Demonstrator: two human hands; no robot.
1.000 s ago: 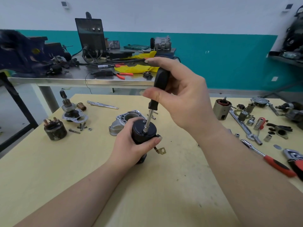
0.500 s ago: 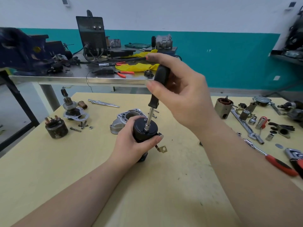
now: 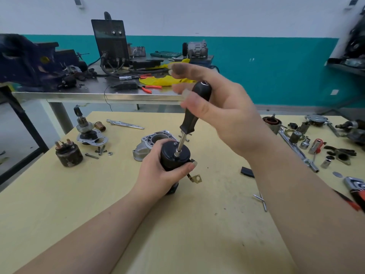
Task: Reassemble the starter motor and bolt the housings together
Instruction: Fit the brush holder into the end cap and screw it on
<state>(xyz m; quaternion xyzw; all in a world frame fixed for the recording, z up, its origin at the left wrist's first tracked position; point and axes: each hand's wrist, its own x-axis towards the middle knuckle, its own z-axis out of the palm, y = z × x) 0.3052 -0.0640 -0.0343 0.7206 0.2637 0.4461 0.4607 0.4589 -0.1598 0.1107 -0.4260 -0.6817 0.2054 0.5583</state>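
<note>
- Motor body [image 3: 174, 157], black and cylindrical, stands upright near the middle of the yellow table [image 3: 197, 234], with a brass terminal tab [image 3: 196, 178] sticking out at its 4 o'clock.
- Left hand [image 3: 158, 175] wraps the motor body from 8 o'clock, fingers behind it and thumb curled across its front.
- Screwdriver [image 3: 194, 113] leans toward 1 o'clock, its metal tip set on the motor body's flat top, beside a small screw head [image 3: 175, 143].
- Right hand [image 3: 227, 117] holds the black handle loosely: thumb laid against its front, palm behind it, the other fingers spread out toward 10 o'clock and blurred.
- Aluminium housing [image 3: 152, 142] lies just behind the motor body at 11 o'clock.
- Solenoid [image 3: 68, 154] and drive gear assembly [image 3: 87, 131] sit well apart at 9 and 10 o'clock.
- Sockets and wrenches [image 3: 296, 147] lie scattered at 3 o'clock.
</note>
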